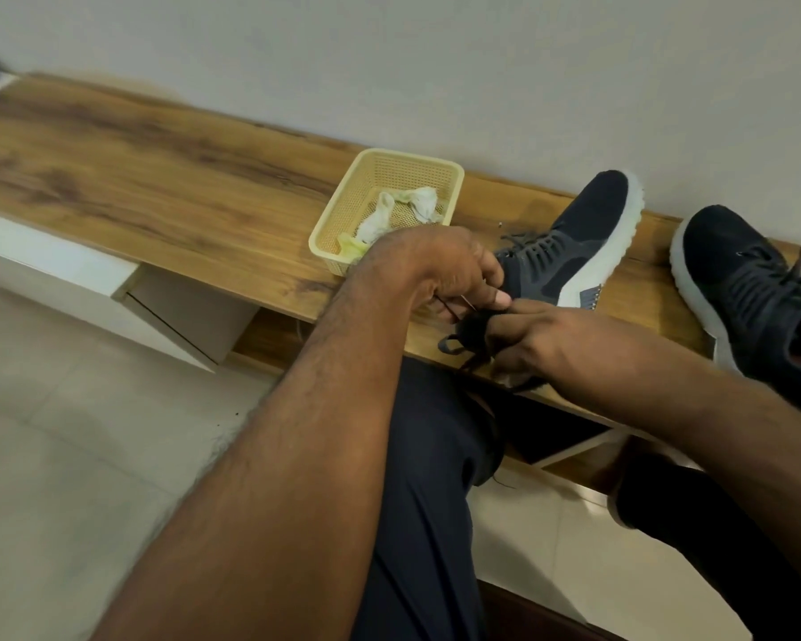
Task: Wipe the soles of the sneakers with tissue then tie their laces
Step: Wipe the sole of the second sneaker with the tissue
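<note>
- Landmark: the wooden bench [158, 168] running along the wall [435, 62]; all places below are given from it.
- Near sneaker [569, 252]: dark knit upper, white sole, standing on the bench top near its front edge, toe pointing toward the wall. Heel end hidden behind the hands.
- Second sneaker [750, 293]: same make, on the bench further along to the right, partly cut by the frame edge; its laces lie loose over the tongue.
- Left hand [440, 270]: forearm comes up from lower left, wrist bent, hand over the bench's front edge. Fingers curled, thumb and forefinger pinching a dark lace [454, 342] of the near sneaker.
- Right hand [532, 340]: forearm enters from the right, hand low at the bench's front edge, just beside the left hand. Fingers curled around the lace end and a dark bunch at the sneaker's collar; exact hold partly hidden.
- A lace loop hangs just below the two hands, at the bench edge.
- Yellow basket [338, 233]: on the bench top, left of the near sneaker, closer to the wall than the hands.
- Crumpled tissue [403, 208]: several pieces lying inside the basket.
- Knees in dark trousers [426, 478] sit below the bench front, over the tiled floor [65, 432].
</note>
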